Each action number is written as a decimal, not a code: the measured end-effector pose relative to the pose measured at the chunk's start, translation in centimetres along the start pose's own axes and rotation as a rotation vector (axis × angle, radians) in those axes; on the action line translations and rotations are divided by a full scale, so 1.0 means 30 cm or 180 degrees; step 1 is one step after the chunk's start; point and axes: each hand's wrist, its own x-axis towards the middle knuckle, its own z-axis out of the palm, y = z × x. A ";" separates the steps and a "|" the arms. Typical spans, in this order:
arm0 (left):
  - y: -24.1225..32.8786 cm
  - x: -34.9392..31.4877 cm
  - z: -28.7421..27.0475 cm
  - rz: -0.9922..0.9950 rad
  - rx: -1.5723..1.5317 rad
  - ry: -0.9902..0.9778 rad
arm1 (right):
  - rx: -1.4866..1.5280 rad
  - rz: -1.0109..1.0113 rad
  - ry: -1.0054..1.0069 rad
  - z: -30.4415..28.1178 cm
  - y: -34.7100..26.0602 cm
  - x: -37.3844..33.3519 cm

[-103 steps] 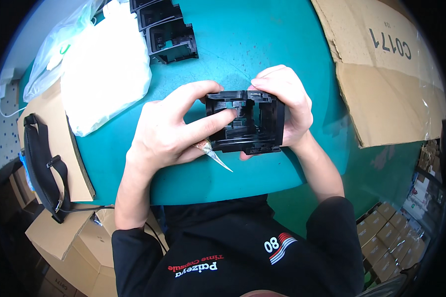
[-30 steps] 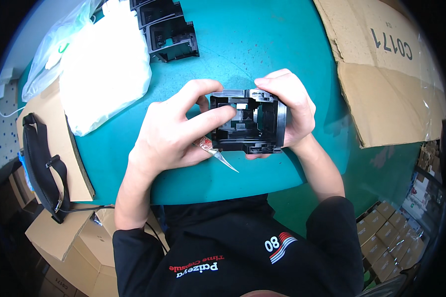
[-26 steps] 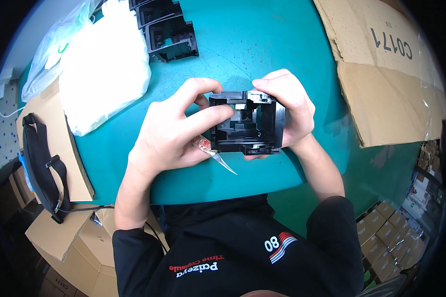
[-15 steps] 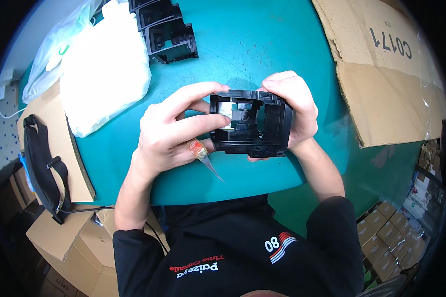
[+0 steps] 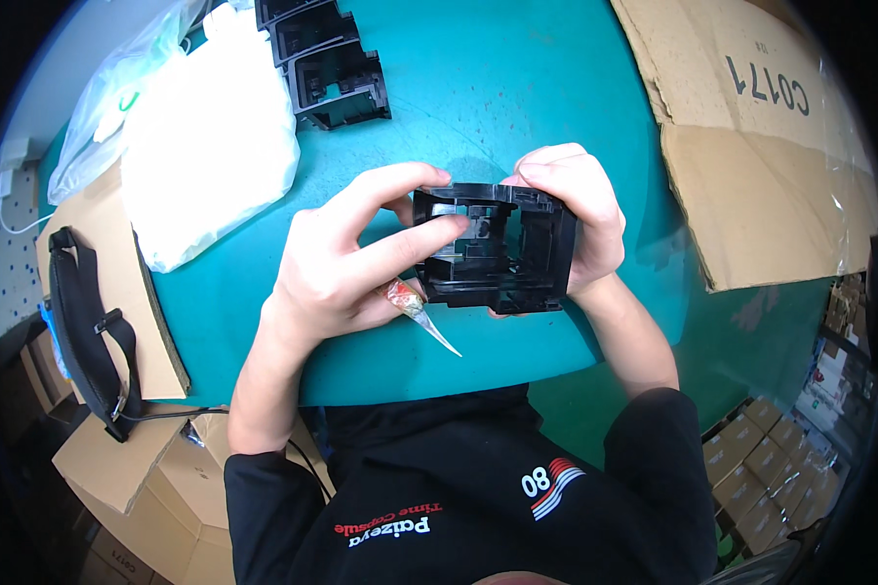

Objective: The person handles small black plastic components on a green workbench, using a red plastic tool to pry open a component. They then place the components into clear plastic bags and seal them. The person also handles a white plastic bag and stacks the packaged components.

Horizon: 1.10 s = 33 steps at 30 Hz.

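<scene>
Above the near part of the table, both hands hold a black plastic housing (image 5: 493, 292), a boxy frame with openings through it. My left hand (image 5: 332, 258) grips its left end. One finger of that hand reaches into the left opening, over a pale patch inside. A small cone-shaped thing (image 5: 410, 304) with a clear pointed tip and a red-and-yellow wrapped end sticks out from under the left fingers; what it is I cannot make out. My right hand (image 5: 593, 224) is closed round the housing's right end, its lower fingers mostly hidden behind it.
Similar black housings (image 5: 337, 83) stand in a row at the far left on the green table (image 5: 498, 107). Beside them lies a white plastic bag (image 5: 210, 146). A cardboard box (image 5: 766, 185) is at the right; a black strap bag (image 5: 88, 322) rests on cardboard at the left.
My left finger has slid farther right into the housing, covering more of the pale patch. The housing has tilted slightly, and the cone-shaped thing has shifted a little right. My right hand stays nearly still.
</scene>
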 end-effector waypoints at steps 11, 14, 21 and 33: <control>-0.045 -0.028 -0.068 0.0112 0.0512 0.0184 | -0.0310 0.0612 -0.0425 0.004 0.007 0.061; -0.023 -0.025 -0.061 -0.0384 0.0755 0.0011 | -0.0611 0.1230 -0.1101 0.010 0.012 0.052; -0.014 -0.029 -0.131 -0.1295 0.0614 -0.0556 | -0.1074 0.1705 -0.1111 0.036 0.051 0.012; -0.138 -0.157 -0.227 -0.1589 0.2654 0.1301 | -0.1707 0.1745 -0.0777 0.059 0.029 0.014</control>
